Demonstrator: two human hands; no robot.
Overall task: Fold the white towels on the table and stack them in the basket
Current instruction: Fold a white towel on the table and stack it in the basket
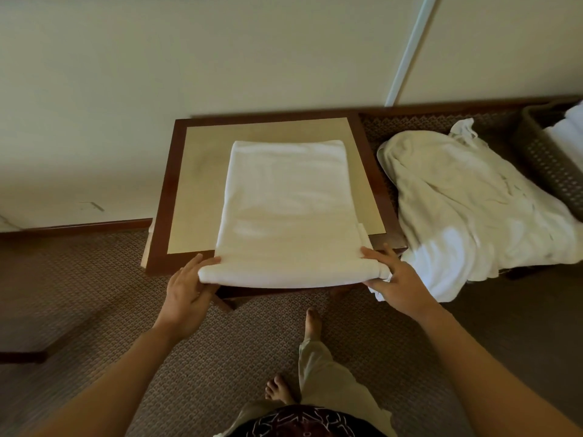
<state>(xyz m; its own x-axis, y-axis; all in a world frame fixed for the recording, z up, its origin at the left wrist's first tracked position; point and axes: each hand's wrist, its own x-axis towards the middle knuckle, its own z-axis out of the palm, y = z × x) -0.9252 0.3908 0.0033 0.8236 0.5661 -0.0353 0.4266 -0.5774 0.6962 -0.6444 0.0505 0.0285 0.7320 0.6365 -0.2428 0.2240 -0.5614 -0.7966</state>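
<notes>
Hands are gripping the near edge of a folded white towel (284, 209) that is lying on the small wooden table (164, 197), its near end overhanging the table's front edge. Left hand (186, 288) is pinching the towel's near left corner, thumb on top and fingers underneath. Right hand (394, 279) is pinching the near right corner likewise. Right of the table, a heap of unfolded towels (467, 209) is lying beside the basket (545, 159), which is holding folded towels (568, 134).

Basket (549, 159) cut off by right edge; folded towels inside (568, 134) only partly seen. Left hand (184, 294) fingertips hidden under towel (284, 209). Right hand (399, 285) finger positions partly hidden behind towel corner.
</notes>
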